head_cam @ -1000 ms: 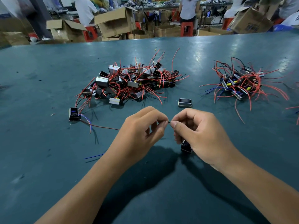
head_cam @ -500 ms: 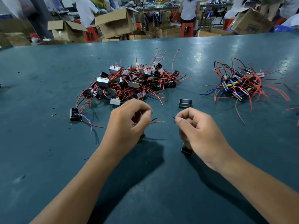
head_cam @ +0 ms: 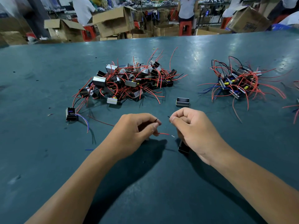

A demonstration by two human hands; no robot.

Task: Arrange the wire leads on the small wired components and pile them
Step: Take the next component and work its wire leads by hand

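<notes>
Head view: dull teal bench top (head_cam: 48,159), scuffed and glossy toward the far edge, fills most of the frame. Beyond that far edge stands a workroom with open brown cardboard boxes (head_cam: 113,20), red plastic stools (head_cam: 184,27) and three people (head_cam: 83,8) standing with their backs turned, plus part of a fourth at the far right.

Two heaps lie on the bench. The large pile of small wired components with red leads (head_cam: 127,81) sits left of centre toward the far edge; the parts in it are too tangled to count. The smaller pile of black components with red, black and blue leads (head_cam: 239,83) lies near the right edge. Two components sit alone: one black component with blue and red leads (head_cam: 71,113) at the near left of the large pile, and one black open frame without leads (head_cam: 182,102) between the piles, just beyond the hands.

The left hand (head_cam: 134,131) is curled, pinching a thin black lead at thumb and forefinger, with a red lead end (head_cam: 164,134) sticking out below it. The right hand (head_cam: 194,130) is curled too, pinching another black lead tip, and a small black component (head_cam: 183,147) shows under its palm, close to the bench. The two hands are apart. One short blue wire scrap (head_cam: 89,149) lies left of the left forearm.
</notes>
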